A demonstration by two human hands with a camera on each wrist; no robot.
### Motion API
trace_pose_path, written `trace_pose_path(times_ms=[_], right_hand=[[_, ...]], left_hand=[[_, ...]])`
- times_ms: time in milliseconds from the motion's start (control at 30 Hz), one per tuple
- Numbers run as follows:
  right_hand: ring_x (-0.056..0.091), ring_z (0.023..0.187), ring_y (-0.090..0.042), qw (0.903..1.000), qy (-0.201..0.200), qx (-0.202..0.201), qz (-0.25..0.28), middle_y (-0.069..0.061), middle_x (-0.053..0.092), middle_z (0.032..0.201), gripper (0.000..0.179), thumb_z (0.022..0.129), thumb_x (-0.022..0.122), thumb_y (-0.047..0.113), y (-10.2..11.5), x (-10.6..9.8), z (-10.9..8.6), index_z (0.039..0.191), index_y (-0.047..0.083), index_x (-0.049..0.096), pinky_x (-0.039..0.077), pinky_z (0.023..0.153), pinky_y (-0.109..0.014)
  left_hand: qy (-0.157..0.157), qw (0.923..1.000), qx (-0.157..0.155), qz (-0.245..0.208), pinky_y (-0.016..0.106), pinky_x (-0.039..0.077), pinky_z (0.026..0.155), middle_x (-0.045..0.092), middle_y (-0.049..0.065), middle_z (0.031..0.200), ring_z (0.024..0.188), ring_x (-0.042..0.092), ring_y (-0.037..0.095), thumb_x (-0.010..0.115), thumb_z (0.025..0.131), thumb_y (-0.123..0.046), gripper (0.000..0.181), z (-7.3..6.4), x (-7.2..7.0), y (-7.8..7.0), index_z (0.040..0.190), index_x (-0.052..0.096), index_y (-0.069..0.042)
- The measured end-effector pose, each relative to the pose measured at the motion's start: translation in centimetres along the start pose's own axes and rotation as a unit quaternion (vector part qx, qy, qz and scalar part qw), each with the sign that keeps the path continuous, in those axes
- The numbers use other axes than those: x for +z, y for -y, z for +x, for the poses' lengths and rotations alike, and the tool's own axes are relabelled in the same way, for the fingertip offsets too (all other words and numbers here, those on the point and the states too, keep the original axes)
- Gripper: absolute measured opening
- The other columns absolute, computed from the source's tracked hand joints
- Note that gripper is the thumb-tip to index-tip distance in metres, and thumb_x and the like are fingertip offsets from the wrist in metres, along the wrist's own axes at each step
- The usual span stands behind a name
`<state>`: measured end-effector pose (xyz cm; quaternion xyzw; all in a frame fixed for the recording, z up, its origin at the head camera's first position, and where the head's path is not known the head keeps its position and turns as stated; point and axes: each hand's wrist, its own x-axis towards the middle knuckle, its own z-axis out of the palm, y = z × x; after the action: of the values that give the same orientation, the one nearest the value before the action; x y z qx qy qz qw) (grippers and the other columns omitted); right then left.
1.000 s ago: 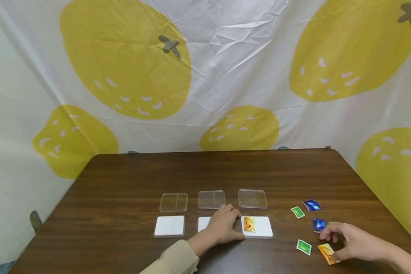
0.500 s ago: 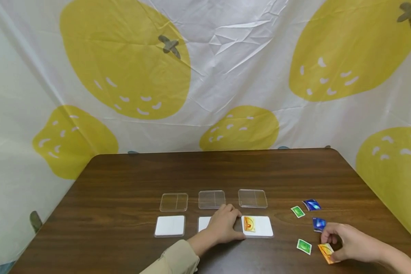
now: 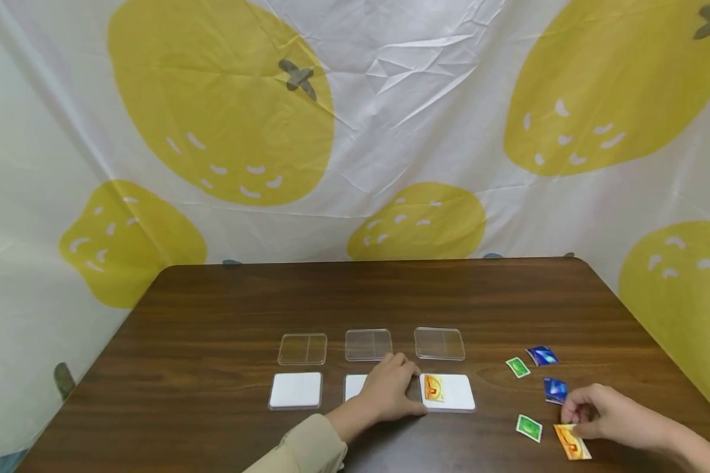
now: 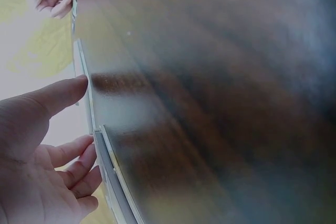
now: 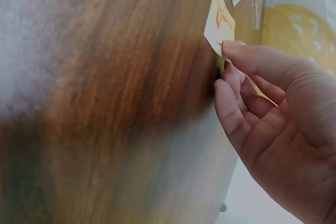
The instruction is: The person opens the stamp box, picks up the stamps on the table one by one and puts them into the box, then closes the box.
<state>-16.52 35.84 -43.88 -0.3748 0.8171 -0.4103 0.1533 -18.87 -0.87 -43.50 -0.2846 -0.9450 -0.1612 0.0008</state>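
Observation:
My right hand (image 3: 615,415) pinches a small orange picture card (image 3: 572,443) between thumb and curled fingers at its edge. In the right wrist view, the orange card (image 5: 219,22) stands tilted from the thumb tip, close over the table. My left hand (image 3: 384,389) spans the left end of the rightmost clear case (image 3: 473,408), thumb at its front edge and index finger at the back corner. Inside this case lies a white insert (image 3: 458,393) with another orange card (image 3: 434,387) on its left part. That hand covers much of the middle case (image 3: 354,384).
At left stands a case with a white insert (image 3: 296,390). Behind lie three clear lids (image 3: 302,349) in a row. Two green cards (image 3: 529,428) and blue cards (image 3: 555,390) are scattered around the right hand. A lemon-print cloth (image 3: 414,131) hangs behind the table.
The right thumb has shifted from the orange card's lower right corner towards its far edge, uncovering more of the card. My left hand stays in place. The head view has shifted slightly.

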Motion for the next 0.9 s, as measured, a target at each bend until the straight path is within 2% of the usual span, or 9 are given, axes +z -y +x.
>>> trace_pose_path(times_ms=[100, 233, 367, 433, 500, 600, 767, 900], right_hand=[[0.045, 0.062, 0.007, 0.9991, 0.019, -0.002, 0.038, -0.009, 0.053, 0.063, 0.016, 0.079, 0.058, -0.01, 0.0, -0.3, 0.0, 0.08, 0.005, 0.059, 0.041, 0.044, -0.02], [0.047, 0.062, 0.007, 0.9942, 0.05, 0.018, 0.093, -0.014, 0.054, 0.066, 0.014, 0.083, 0.052, -0.011, 0.2, -0.8, 0.2, 0.083, 0.001, 0.059, 0.043, 0.043, -0.023], [0.049, 0.064, 0.005, 0.9885, 0.072, 0.044, 0.126, -0.006, 0.057, 0.067, 0.012, 0.086, 0.049, -0.008, 0.6, -1.4, 0.7, 0.085, 0.0, 0.059, 0.045, 0.046, -0.025], [0.05, 0.065, 0.004, 0.9864, 0.077, 0.048, 0.137, -0.008, 0.056, 0.067, 0.013, 0.087, 0.048, -0.007, 0.8, -1.7, 1.0, 0.086, -0.001, 0.059, 0.046, 0.047, -0.026], [0.05, 0.066, 0.004, 0.9856, 0.079, 0.046, 0.143, -0.014, 0.054, 0.067, 0.013, 0.087, 0.047, -0.007, 1.1, -2.0, 1.3, 0.087, -0.001, 0.059, 0.046, 0.048, -0.026], [0.05, 0.066, 0.003, 0.9845, 0.082, 0.046, 0.148, -0.013, 0.054, 0.068, 0.012, 0.087, 0.047, -0.007, 1.5, -2.1, 2.0, 0.087, -0.002, 0.059, 0.047, 0.049, -0.026], [0.052, 0.067, 0.002, 0.9863, 0.073, 0.059, 0.136, 0.007, 0.058, 0.075, 0.01, 0.087, 0.05, -0.004, 2.1, -2.1, 3.3, 0.088, -0.001, 0.06, 0.048, 0.05, -0.027], [0.052, 0.067, 0.0, 0.9881, 0.057, 0.071, 0.124, 0.006, 0.06, 0.077, 0.009, 0.088, 0.052, 0.0, 2.5, -1.8, 4.7, 0.088, -0.001, 0.061, 0.048, 0.051, -0.028]], left_hand=[[0.0, 1.0, 0.0, 0.001, 0.022, 0.04, 0.075, 0.054, -0.002, 0.093, 0.087, 0.046, 0.012, 0.077, 0.065, -0.043, 0.052, 0.0, 0.1, 0.0, 0.103, 0.063, -0.011], [-0.001, 1.0, 0.0, 0.003, 0.022, 0.04, 0.075, 0.054, -0.002, 0.093, 0.087, 0.046, 0.013, 0.077, 0.064, -0.043, 0.052, 0.0, 0.1, 0.0, 0.103, 0.063, -0.011], [-0.002, 1.0, 0.001, 0.004, 0.022, 0.04, 0.075, 0.054, -0.002, 0.093, 0.086, 0.046, 0.013, 0.077, 0.064, -0.043, 0.051, 0.1, 0.2, 0.1, 0.102, 0.063, -0.011], [-0.002, 1.0, 0.0, 0.002, 0.021, 0.04, 0.075, 0.054, -0.002, 0.092, 0.086, 0.046, 0.013, 0.077, 0.064, -0.043, 0.051, 0.1, 0.2, 0.0, 0.102, 0.063, -0.011], [-0.002, 1.0, 0.0, 0.002, 0.022, 0.04, 0.075, 0.054, -0.002, 0.092, 0.086, 0.046, 0.013, 0.077, 0.064, -0.043, 0.051, 0.1, 0.2, 0.0, 0.102, 0.063, -0.012], [-0.002, 1.0, -0.001, 0.002, 0.021, 0.04, 0.074, 0.054, -0.002, 0.092, 0.086, 0.046, 0.012, 0.077, 0.064, -0.043, 0.051, 0.2, 0.3, 0.1, 0.102, 0.063, -0.012], [0.0, 1.0, 0.002, 0.005, 0.021, 0.04, 0.074, 0.054, -0.002, 0.092, 0.085, 0.046, 0.013, 0.077, 0.064, -0.043, 0.051, 0.2, 0.4, 0.1, 0.102, 0.063, -0.012], [0.0, 1.0, 0.002, 0.006, 0.022, 0.04, 0.074, 0.054, -0.002, 0.092, 0.085, 0.046, 0.013, 0.077, 0.064, -0.043, 0.052, 0.3, 0.4, 0.2, 0.102, 0.063, -0.011]])
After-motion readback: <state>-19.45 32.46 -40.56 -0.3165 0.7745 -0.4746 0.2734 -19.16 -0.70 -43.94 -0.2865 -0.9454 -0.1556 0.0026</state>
